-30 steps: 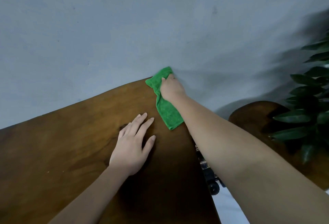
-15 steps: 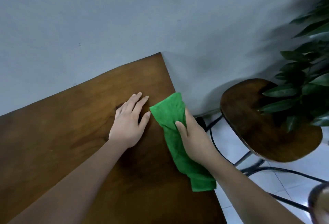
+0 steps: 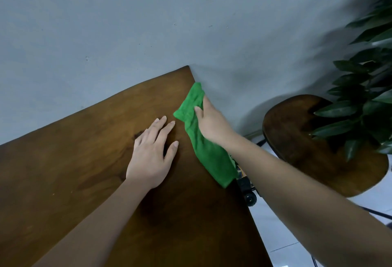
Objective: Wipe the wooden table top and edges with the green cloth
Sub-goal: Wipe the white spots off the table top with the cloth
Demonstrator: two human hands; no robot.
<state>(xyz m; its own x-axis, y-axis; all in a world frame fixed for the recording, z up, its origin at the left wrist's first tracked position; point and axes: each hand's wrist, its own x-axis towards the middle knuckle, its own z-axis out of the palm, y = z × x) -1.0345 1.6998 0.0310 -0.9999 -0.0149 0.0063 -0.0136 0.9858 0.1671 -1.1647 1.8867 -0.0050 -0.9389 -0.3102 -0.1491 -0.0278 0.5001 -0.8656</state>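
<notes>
**Inspector:** How are the hands placed?

**Assessor:** The right hand (image 3: 212, 122) is stretched forward on a nearly straight arm. The green cloth (image 3: 203, 150) is grasped by it, with the thumb laid on top and the fingers wrapped down out of sight. The left hand (image 3: 150, 154) is laid palm down on the wooden table (image 3: 74, 171), released, with the fingers straight and slightly spread. It is seen just beside the cloth, apart from it.

**Inspector:** Where is the cloth found?

**Assessor:** It is draped along the table's right edge, near the far right corner.

**Inspector:** Any markings?

**Assessor:** A black-wheeled object (image 3: 249, 198) is seen below that edge. It is largely hidden by the forearm, and no writing on it can be made out.

**Inspector:** Edges and room?

**Assessor:** The far edge is set against the grey wall (image 3: 148, 23). The right edge is bordered by pale floor (image 3: 275, 237). A wooden stool (image 3: 297, 139) is placed apart to the right and is overhung by a leafy plant (image 3: 364, 97).
</notes>
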